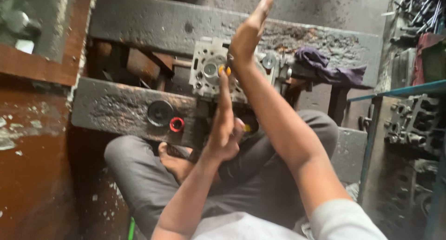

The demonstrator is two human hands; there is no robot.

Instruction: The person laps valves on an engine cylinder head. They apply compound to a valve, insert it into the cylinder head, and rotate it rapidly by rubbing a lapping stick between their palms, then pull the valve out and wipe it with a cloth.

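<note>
Head view | left hand (223,138) grips yellow-handled tool (225,71) | cylinder head (209,70)

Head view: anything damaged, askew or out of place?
The upper beam has a crusty, rust-brown corroded patch, and a crumpled purple rag lies on its right end. The grey engine part sits across the beams, partly hidden by the hands.

no packages, labels, signs, screens visible

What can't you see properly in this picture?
- Head view: right hand has fingertips cut off by the top edge.
- Yellow-handled tool in left hand: its tip hides behind the fingers.
- Metal engine part: middle hidden by both arms, blurred.
- Tools top right: too blurred to name.
</note>
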